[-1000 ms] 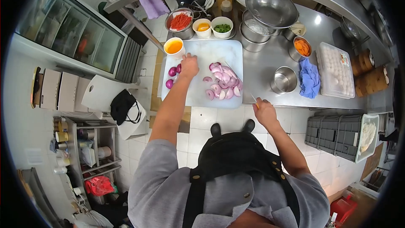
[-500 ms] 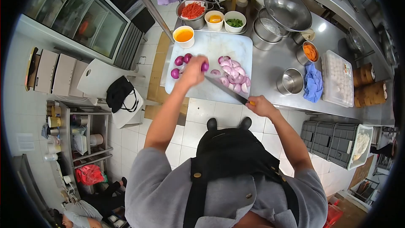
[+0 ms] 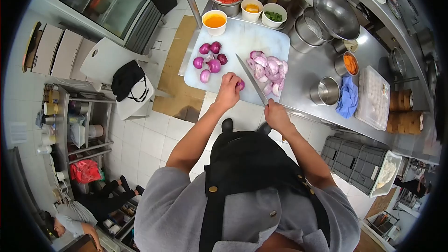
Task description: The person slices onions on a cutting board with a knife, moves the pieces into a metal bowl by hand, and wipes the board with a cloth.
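Head view: the left hand (image 3: pixel 228 91) pinches a glossy purple onion (image 3: pixel 240 85) between bent fingers at the board's (image 3: pixel 233 37) near edge. The right hand's (image 3: pixel 278 115) fingers wrap the knife (image 3: pixel 252 80), its blade over the board. Whole purple onions (image 3: pixel 213 66) lie on the board's left; pale, purple-rimmed slices (image 3: pixel 272 71), its right. Far left of it, a wall sheet (image 3: pixel 18 132) is unreadably blurred.
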Motion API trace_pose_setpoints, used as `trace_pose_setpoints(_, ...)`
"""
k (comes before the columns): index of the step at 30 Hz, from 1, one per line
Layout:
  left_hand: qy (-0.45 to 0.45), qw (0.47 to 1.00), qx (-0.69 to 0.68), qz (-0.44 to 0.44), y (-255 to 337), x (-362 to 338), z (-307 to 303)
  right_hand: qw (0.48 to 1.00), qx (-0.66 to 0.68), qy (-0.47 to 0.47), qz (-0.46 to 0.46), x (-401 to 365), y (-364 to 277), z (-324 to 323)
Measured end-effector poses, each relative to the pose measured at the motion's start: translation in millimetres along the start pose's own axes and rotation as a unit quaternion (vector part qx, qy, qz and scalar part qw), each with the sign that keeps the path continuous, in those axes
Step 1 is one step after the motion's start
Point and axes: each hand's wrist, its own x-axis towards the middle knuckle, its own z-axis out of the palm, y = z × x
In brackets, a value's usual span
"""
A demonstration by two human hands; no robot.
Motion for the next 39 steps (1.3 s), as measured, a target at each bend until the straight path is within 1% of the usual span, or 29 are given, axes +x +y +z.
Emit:
trace_pose_setpoints(2,-0.029,0.996,0.046,0.072,-1,10,-1,0.997,-0.062,-0.035,0.035,-1,7,11)
trace_pose_setpoints(3,-0.03,0.996,0.043,0.07,0,14,-3,0.997,-0.063,-0.037,0.037,-4,3,7)
trace_pose_setpoints(5,-0.076,0.993,0.056,0.077,3,18,-8,0.991,-0.078,-0.089,0.059,-11,-11,-9)
trace_pose_setpoints(6,-0.076,0.993,0.053,0.077,2,20,-9,0.991,-0.08,-0.09,0.061,-16,-18,-14)
trace_pose_setpoints(8,-0.11,0.99,0.065,0.065,1,20,-9,0.984,-0.114,-0.122,0.065,-30,-33,-22)
trace_pose_setpoints(10,-0.114,0.989,0.065,0.065,2,22,-10,0.98,-0.118,-0.14,0.076,-34,-40,-29)
trace_pose_setpoints(12,-0.117,0.989,0.067,0.063,2,21,-12,0.976,-0.158,-0.14,0.042,-35,-43,-34)
trace_pose_setpoints(13,-0.12,0.989,0.061,0.061,2,20,-12,0.976,-0.16,-0.144,0.041,-34,-45,-35)
trace_pose_setpoints(14,-0.122,0.989,0.056,0.059,3,21,-13,0.976,-0.148,-0.151,0.058,-31,-47,-36)
trace_pose_setpoints(15,-0.119,0.99,0.055,0.056,1,21,-12,0.975,-0.136,-0.157,0.074,-27,-49,-36)
trace_pose_setpoints(16,-0.099,0.991,0.05,0.07,0,20,-11,0.975,-0.137,-0.16,0.072,-20,-42,-23)
trace_pose_setpoints(17,-0.08,0.992,0.043,0.085,-1,19,-8,0.978,-0.138,-0.146,0.051,-11,-27,0)
trace_pose_setpoints(18,-0.079,0.993,0.042,0.082,0,17,-6,0.981,-0.139,-0.133,0.029,-4,-31,5)
trace_pose_setpoints(20,-0.1,0.992,0.034,0.065,-3,18,-9,0.983,-0.136,-0.125,0.013,-1,-34,-2)
trace_pose_setpoints(22,-0.102,0.992,0.039,0.064,-5,16,-9,0.977,-0.128,-0.149,0.078,-9,-49,-25)
trace_pose_setpoints(23,-0.102,0.992,0.043,0.064,-5,18,-8,0.983,-0.116,-0.131,0.056,-19,-42,-19)
trace_pose_setpoints(26,-0.094,0.992,0.039,0.07,-6,17,-8,0.984,-0.106,-0.133,0.05,-12,-20,13)
trace_pose_setpoints(28,-0.088,0.993,0.04,0.074,-6,15,-8,0.986,-0.11,-0.12,0.033,-2,-30,8)
trace_pose_setpoints(30,-0.088,0.992,0.041,0.085,-6,16,-9,0.98,-0.122,-0.147,0.052,-5,-41,-14)
trace_pose_setpoints(32,-0.057,0.994,0.031,0.091,-7,15,-6,0.98,-0.108,-0.148,0.072,-17,-43,-16)
trace_pose_setpoints(34,-0.049,0.994,0.036,0.09,-9,13,-4,0.992,-0.084,-0.095,0.027,-24,-34,2)
trace_pose_setpoints(35,-0.04,0.994,0.041,0.092,-9,12,-2,0.992,-0.087,-0.086,0.027,-20,-22,20)
trace_pose_setpoints(36,-0.041,0.994,0.042,0.094,-8,12,-1,0.992,-0.086,-0.084,0.027,-15,-19,20)
trace_pose_setpoints(38,-0.035,0.993,0.061,0.09,-4,11,-3,0.985,-0.118,-0.12,0.043,-5,-14,20)
trace_pose_setpoints(39,-0.042,0.993,0.062,0.097,-2,10,-4,0.982,-0.125,-0.137,0.033,1,-5,10)
